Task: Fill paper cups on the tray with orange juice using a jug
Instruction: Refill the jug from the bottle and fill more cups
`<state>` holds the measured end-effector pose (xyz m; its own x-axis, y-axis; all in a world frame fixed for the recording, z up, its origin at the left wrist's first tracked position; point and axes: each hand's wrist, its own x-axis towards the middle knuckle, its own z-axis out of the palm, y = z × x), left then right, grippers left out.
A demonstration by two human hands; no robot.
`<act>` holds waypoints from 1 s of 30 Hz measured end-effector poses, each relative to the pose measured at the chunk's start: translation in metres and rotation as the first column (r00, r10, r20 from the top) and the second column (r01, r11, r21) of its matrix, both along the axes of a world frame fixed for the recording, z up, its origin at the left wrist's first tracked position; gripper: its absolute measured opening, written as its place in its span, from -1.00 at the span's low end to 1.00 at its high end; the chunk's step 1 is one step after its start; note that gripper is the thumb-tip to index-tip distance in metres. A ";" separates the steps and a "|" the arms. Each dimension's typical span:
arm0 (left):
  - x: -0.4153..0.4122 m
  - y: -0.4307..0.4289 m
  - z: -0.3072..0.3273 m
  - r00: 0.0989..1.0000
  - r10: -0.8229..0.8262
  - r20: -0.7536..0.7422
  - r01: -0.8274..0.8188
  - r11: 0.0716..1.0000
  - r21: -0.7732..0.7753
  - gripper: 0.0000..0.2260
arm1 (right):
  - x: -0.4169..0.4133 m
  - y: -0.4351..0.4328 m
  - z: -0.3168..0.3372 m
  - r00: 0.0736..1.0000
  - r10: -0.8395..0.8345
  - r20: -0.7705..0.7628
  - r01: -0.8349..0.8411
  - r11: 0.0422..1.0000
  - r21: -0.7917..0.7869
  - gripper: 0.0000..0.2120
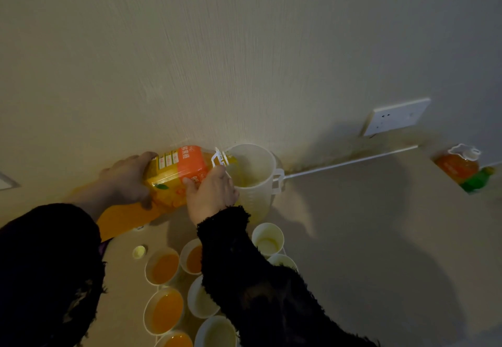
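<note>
A large orange juice bottle (173, 175) lies tipped on its side, its mouth over the rim of a translucent plastic jug (255, 180) that stands by the wall. My left hand (127, 178) grips the bottle's base end. My right hand (212, 197) grips the bottle near its neck, by the white carry handle. Below them stand several paper cups: some hold orange juice (163, 267), others look empty (267, 239). My right sleeve hides part of the cups, and I cannot make out the tray under them.
A small yellow bottle cap (140, 251) lies on the tabletop left of the cups. At the far right stand another orange juice bottle (459, 166) and a green bottle (478, 179). A white wall socket (396, 117) sits above the table's back edge.
</note>
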<state>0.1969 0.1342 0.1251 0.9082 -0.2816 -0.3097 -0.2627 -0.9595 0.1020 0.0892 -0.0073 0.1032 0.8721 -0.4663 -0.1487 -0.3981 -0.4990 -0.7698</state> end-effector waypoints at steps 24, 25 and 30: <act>0.006 0.002 -0.005 1.000 0.007 -0.011 -0.007 1.000 -0.003 0.17 | 0.000 0.000 0.002 1.000 0.017 -0.014 -0.017 1.000 0.000 -0.44; 0.006 0.002 -0.005 1.000 0.005 -0.005 -0.005 1.000 -0.002 0.17 | 0.000 0.000 0.003 1.000 0.015 -0.016 -0.015 1.000 -0.001 -0.44; 0.005 0.000 -0.003 1.000 -0.001 0.000 0.001 1.000 0.003 0.16 | 0.000 0.000 0.003 1.000 0.016 -0.011 -0.016 1.000 0.005 -0.42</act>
<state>0.2017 0.1343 0.1224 0.9078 -0.2817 -0.3107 -0.2639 -0.9595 0.0987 0.0896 -0.0077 0.1063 0.8777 -0.4516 -0.1606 -0.3987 -0.5017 -0.7677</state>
